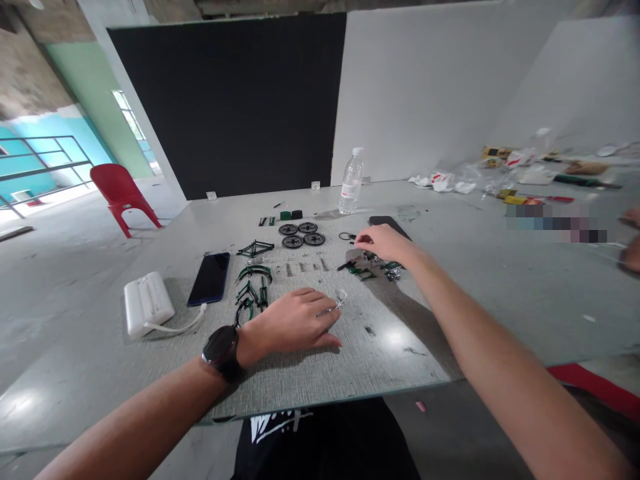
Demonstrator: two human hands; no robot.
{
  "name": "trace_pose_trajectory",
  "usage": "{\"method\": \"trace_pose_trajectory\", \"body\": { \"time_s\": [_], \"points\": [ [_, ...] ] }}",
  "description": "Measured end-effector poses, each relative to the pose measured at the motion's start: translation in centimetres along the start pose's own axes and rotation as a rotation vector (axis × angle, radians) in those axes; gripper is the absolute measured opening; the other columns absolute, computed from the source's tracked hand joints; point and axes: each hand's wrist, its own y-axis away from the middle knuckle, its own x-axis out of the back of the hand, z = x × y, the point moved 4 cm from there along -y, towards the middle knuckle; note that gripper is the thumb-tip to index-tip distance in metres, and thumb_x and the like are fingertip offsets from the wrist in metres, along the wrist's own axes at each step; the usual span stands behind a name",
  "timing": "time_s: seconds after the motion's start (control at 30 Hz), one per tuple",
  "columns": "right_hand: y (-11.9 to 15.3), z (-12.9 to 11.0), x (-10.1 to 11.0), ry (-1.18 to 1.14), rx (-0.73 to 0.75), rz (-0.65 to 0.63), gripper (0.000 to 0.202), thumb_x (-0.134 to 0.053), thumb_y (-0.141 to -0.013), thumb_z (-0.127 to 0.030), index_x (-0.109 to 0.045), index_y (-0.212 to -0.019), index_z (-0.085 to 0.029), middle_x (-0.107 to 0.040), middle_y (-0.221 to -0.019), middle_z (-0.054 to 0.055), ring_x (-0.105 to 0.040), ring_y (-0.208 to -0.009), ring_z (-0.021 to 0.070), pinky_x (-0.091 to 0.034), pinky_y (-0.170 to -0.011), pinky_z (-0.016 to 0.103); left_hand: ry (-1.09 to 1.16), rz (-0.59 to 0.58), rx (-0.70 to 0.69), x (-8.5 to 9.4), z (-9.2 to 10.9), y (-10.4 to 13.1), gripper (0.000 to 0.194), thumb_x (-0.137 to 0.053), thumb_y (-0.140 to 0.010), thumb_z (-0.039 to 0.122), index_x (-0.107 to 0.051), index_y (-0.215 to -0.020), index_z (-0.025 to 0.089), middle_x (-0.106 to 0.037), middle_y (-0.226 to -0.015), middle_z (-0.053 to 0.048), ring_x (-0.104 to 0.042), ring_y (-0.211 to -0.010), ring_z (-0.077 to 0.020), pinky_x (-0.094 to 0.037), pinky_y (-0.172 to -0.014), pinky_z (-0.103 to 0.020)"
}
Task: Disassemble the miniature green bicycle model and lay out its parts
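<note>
My left hand (305, 319), a watch on its wrist, is low over the table with a small shiny metal piece (341, 299) at its curled fingers. To the right, my right hand (379, 241) is over a pile of small green and black parts (363, 271); its fingertips are together, and what they hold is too small to name. Black spoked wheels (301, 235) lie at the middle. Green and black frame pieces (255, 273) lie left of centre, partly behind my left hand. Small screws and metal bits (305, 265) lie between.
A phone (210, 279) and a white power bank (147, 303) with a cable lie on the left. A water bottle (351, 181) stands at the back. A dark phone-like slab (393, 225) lies behind my right hand. Tools, wrappers and another person's hand (631, 219) are far right.
</note>
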Motion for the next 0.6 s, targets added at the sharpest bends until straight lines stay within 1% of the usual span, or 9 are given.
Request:
{"method": "trace_pose_trajectory", "body": {
  "time_s": [0.13,0.37,0.6],
  "points": [
    [-0.1,0.2,0.2,-0.007,0.032,0.029,0.02,-0.06,-0.089,-0.032,-0.075,-0.098,-0.023,-0.075,-0.094,0.008,-0.068,-0.084,0.0225,-0.049,-0.082,0.036,-0.001,-0.019,0.004,0.2,0.1,-0.1,0.044,-0.049,-0.1,0.053,-0.061,-0.117,0.014,-0.067,-0.119,-0.012,-0.064,-0.11,-0.0245,-0.051,-0.095,-0.039],
    [-0.1,0.1,-0.3,-0.064,0.017,-0.02,0.017,-0.066,-0.085,-0.027,-0.075,-0.098,-0.022,-0.075,-0.092,0.007,-0.067,-0.086,0.0206,-0.05,-0.082,0.034,0.006,-0.005,-0.001,0.1,0.1,-0.1,0.045,-0.049,-0.1,0.052,-0.061,-0.116,0.012,-0.067,-0.12,-0.013,-0.064,-0.11,-0.0252,-0.052,-0.095,-0.04],
    [-0.5,1.7,-0.6,-0.025,-0.01,-0.021,0.016,-0.07,-0.08,-0.028,-0.075,-0.095,-0.024,-0.075,-0.092,0.006,-0.068,-0.082,0.0211,-0.05,-0.079,0.034,0.008,-0.022,-0.001,0.4,0.2,-0.2,0.043,-0.049,-0.101,0.05,-0.061,-0.115,0.012,-0.067,-0.12,-0.013,-0.064,-0.11,-0.0252,-0.052,-0.096,-0.04]
  ]
}}
